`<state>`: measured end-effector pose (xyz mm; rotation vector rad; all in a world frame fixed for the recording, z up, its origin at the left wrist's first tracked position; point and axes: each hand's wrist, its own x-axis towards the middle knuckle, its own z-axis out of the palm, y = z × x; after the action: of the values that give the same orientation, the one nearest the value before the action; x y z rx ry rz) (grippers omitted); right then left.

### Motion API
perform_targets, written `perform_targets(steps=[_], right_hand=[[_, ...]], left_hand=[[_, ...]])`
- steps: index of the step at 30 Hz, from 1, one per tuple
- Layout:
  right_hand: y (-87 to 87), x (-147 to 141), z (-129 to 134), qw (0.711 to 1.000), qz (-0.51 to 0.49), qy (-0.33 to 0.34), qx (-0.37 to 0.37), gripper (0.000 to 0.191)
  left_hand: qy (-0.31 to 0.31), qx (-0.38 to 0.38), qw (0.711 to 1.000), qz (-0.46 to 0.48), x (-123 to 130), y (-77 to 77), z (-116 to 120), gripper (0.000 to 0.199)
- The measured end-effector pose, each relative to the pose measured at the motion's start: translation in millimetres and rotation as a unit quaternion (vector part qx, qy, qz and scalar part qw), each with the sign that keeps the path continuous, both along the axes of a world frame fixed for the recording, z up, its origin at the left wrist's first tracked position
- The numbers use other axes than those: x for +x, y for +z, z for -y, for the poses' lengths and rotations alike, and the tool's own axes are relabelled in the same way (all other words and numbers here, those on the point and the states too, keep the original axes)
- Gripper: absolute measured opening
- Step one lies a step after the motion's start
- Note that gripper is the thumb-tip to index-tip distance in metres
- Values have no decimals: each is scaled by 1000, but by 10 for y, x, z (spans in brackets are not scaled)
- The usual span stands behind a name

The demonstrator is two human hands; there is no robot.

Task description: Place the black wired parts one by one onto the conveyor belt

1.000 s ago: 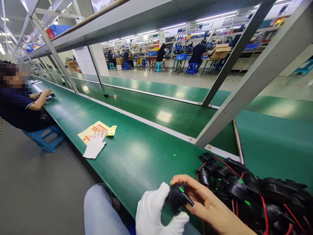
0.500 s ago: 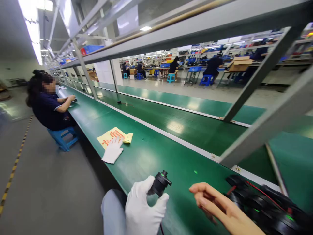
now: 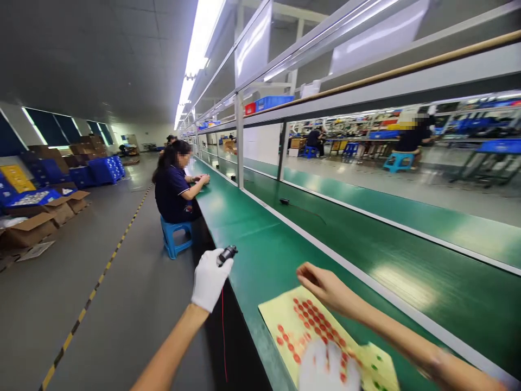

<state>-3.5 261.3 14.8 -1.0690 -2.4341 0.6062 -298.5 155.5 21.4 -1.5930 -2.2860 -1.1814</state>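
Note:
My left hand (image 3: 209, 279), in a white glove, grips a small black cylindrical motor-like part (image 3: 228, 254) near the bench's front edge. Below that hand a thin red wire (image 3: 223, 331) hangs down. My right hand (image 3: 315, 281) is bare and hovers above the green bench, just beyond a yellow sticker sheet (image 3: 280, 307). Its fingers are loosely curled, the thumb a little apart, and nothing shows between them. Rows of round red stickers cover the sheet, and a smaller piece with green dots (image 3: 376, 364) adjoins it. On the sheet lies a white glove (image 3: 325, 372), partly cut off by the frame.
A person (image 3: 175, 184) sits on a blue stool (image 3: 175, 239) farther along the green bench (image 3: 260, 255). Metal uprights (image 3: 239, 141) and a raised rail (image 3: 280, 217) border the bench's far side. Cartons (image 3: 28, 231) stand across the aisle at left.
The view has swung left and the sticker sheet now appears closer. My left hand has reached forward along the bench with the black part. My right hand has come over beside the sheet.

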Motion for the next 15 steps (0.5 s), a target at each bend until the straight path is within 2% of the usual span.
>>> perform_targets(steps=[3,6,10,15], right_hand=[[-216,-741,-963,999,19,-32,37,21],[-496,-1276,-1508,996,26,-53,74,26],[-820,-1625,-1735,990,19,-66,123,24],[-974,-1640,-1736,980,3,-90,176,18]], left_hand=[[39,-46,998,7,-628,14,-744,26],[58,-94,994,15,-1132,15,-1406,30],[68,-142,987,18,-1685,9,-2344,33],[70,-172,982,17,-2249,-30,-3618,34]])
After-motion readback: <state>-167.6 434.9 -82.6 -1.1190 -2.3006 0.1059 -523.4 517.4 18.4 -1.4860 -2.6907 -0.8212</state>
